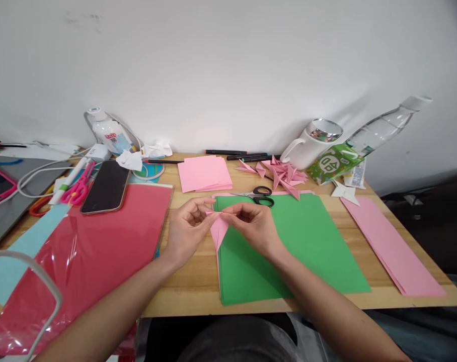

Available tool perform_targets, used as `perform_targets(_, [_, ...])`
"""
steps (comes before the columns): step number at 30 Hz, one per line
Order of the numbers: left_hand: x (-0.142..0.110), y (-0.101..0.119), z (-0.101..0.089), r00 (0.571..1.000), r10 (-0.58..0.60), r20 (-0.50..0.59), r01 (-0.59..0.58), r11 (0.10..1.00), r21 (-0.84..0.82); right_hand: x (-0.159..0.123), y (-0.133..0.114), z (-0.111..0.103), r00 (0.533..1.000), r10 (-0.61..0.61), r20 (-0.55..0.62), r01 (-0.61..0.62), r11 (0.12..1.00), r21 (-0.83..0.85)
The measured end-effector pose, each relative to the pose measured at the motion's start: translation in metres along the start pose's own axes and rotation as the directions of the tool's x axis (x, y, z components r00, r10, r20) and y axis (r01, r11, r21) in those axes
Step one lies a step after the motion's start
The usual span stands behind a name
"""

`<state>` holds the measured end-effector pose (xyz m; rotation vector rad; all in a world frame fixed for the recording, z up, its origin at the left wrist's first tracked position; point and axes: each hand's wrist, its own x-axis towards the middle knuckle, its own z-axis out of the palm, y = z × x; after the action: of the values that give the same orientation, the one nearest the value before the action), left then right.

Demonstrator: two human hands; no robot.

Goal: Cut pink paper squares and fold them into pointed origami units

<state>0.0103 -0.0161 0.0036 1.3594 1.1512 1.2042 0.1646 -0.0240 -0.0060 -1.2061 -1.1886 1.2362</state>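
Between my two hands is a small piece of folded pink paper (218, 234), its pointed end hanging downward. My left hand (188, 229) pinches its upper left corner between thumb and fingers. At the upper right edge, my right hand (253, 226) grips the same paper, also with thumb and fingers. Both hands are over the left edge of a stack of green paper (300, 246). Black-handled scissors (263, 196) lie just beyond the right hand. Behind the hands sits a stack of pink paper squares (205, 173).
Folded pink paper pieces (287, 176) are heaped near a white mug (314, 143). A green tissue pack (332, 163) and a tilted clear bottle (387, 128) stand behind. Pink strips (394, 246) lie right. Leftward are a phone (106, 187), pink scissors (79, 186) and red paper in plastic (111, 226).
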Motion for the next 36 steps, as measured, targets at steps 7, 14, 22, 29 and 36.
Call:
perform_targets(7, [0.003,0.001,-0.003,0.996,-0.068,0.059,0.072,0.996,-0.060,0.005,-0.005,-0.003,0.983,0.084,0.165,-0.105,0.987,0.123])
perform_targets(14, [0.004,-0.003,-0.003,0.976,-0.150,0.157,0.161,0.985,-0.065,0.006,-0.002,-0.007,0.992,0.068,0.106,-0.080,0.990,0.113])
perform_targets(22, [0.000,0.009,-0.005,0.990,0.051,0.131,-0.053,0.999,0.011,0.002,-0.012,-0.003,0.991,0.049,0.122,-0.066,0.988,0.139])
perform_targets(29, [0.000,0.002,-0.003,0.908,-0.158,0.389,0.178,0.984,-0.015,0.008,-0.003,-0.008,0.997,0.080,0.006,-0.079,0.967,0.244])
perform_targets(36, [-0.004,0.002,0.001,0.824,-0.248,0.510,0.323,0.944,-0.064,0.008,-0.003,-0.005,0.980,0.191,0.065,-0.200,0.893,0.402])
